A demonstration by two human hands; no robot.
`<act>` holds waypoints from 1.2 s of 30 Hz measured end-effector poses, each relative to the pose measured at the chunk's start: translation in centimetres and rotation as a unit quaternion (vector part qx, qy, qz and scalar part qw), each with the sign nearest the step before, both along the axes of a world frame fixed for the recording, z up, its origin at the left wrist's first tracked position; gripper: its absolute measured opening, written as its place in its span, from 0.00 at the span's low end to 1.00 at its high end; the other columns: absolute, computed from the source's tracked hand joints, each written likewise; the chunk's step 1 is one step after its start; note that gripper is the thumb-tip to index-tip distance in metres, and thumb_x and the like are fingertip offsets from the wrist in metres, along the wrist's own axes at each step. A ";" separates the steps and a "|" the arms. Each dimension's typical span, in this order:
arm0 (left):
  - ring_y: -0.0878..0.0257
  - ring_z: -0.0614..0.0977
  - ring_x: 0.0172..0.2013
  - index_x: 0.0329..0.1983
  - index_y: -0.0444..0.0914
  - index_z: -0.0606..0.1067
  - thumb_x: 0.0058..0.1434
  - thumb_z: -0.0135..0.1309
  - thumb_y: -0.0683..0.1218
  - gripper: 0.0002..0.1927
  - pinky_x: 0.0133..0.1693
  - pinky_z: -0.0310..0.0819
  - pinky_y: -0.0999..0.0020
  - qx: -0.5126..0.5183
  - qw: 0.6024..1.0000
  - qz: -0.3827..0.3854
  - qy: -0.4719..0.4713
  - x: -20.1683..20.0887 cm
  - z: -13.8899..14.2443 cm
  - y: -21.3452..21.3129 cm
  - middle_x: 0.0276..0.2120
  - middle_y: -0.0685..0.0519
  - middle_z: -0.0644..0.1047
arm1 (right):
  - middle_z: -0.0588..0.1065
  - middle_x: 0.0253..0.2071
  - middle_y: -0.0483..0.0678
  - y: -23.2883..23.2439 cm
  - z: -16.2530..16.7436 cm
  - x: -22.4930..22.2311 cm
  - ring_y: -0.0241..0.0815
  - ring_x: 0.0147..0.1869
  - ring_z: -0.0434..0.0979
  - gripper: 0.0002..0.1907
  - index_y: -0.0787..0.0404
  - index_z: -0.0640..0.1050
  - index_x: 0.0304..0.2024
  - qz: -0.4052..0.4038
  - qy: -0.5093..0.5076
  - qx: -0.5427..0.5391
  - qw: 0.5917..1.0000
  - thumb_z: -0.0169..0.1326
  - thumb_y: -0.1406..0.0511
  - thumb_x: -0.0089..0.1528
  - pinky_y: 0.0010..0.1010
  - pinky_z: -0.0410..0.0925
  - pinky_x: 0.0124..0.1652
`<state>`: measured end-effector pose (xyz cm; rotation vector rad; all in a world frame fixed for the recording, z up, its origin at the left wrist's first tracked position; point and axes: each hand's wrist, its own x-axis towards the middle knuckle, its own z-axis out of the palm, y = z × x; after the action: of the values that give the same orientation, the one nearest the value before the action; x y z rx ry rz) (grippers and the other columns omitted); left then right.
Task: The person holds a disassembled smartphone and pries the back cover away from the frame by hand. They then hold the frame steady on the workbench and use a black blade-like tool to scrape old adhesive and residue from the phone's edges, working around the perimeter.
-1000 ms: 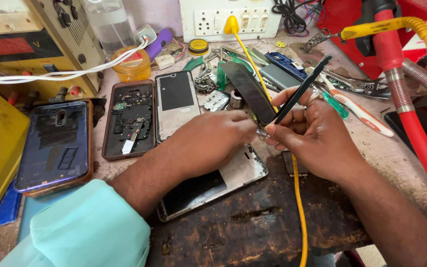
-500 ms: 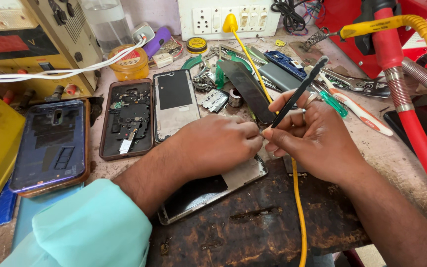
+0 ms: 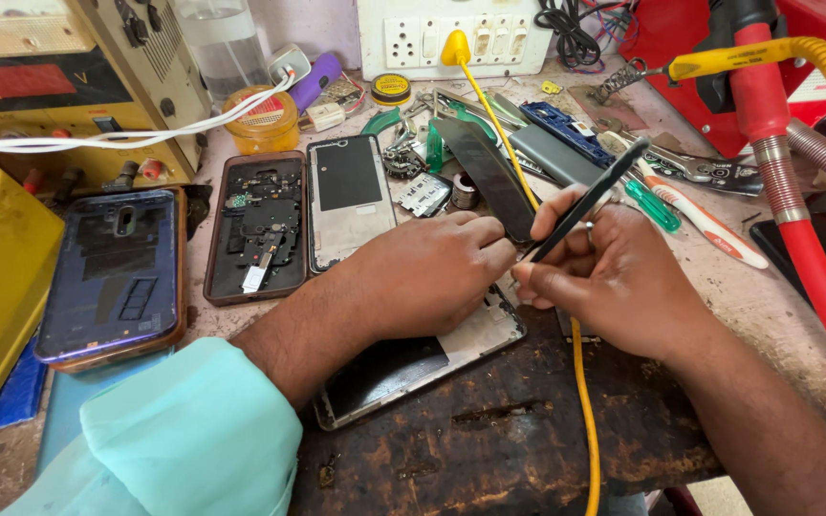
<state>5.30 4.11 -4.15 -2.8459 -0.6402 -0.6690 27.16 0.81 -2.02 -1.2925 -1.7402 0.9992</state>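
Observation:
An opened phone frame (image 3: 413, 368) lies face up on a dark worn wooden board (image 3: 489, 440) in front of me. My left hand (image 3: 423, 272) rests on its upper part with fingers curled, pinning it down. My right hand (image 3: 614, 282) grips a thin black tool (image 3: 590, 196) like a pen, its tip down at the frame's top edge between both hands. A flat black strip (image 3: 485, 177), perhaps a battery, stands propped just behind my fingers. What the tool tip touches is hidden by my fingers.
Left of my arm lie a dark phone back cover (image 3: 112, 277), an open phone with its board exposed (image 3: 258, 225) and a grey phone shell (image 3: 348, 201). A yellow cable (image 3: 580, 382) crosses the board. A red hose (image 3: 795, 210), screwdrivers (image 3: 690, 215), a socket strip (image 3: 451, 33) and a yellow power supply (image 3: 69, 81) ring the bench.
Both hands stay on the phone frame. The black tool has tilted a little and my right hand shifted slightly; the view moved a bit.

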 end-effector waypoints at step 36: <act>0.44 0.80 0.45 0.39 0.32 0.77 0.44 0.67 0.60 0.30 0.52 0.73 0.53 -0.195 0.962 0.167 -0.095 0.7 0.5 -5.2 0.38 0.41 0.79 | 0.83 0.28 0.46 -3.5 -1.6 0.3 0.29 0.27 0.82 0.08 0.56 0.86 0.36 -0.075 -0.307 0.286 0.905 0.68 0.62 0.55 0.26 0.73 0.30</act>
<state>5.96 -1.06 -3.65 -2.9138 -1.3870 -0.8402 27.45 -2.65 -3.62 -1.3826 -2.1246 -0.0637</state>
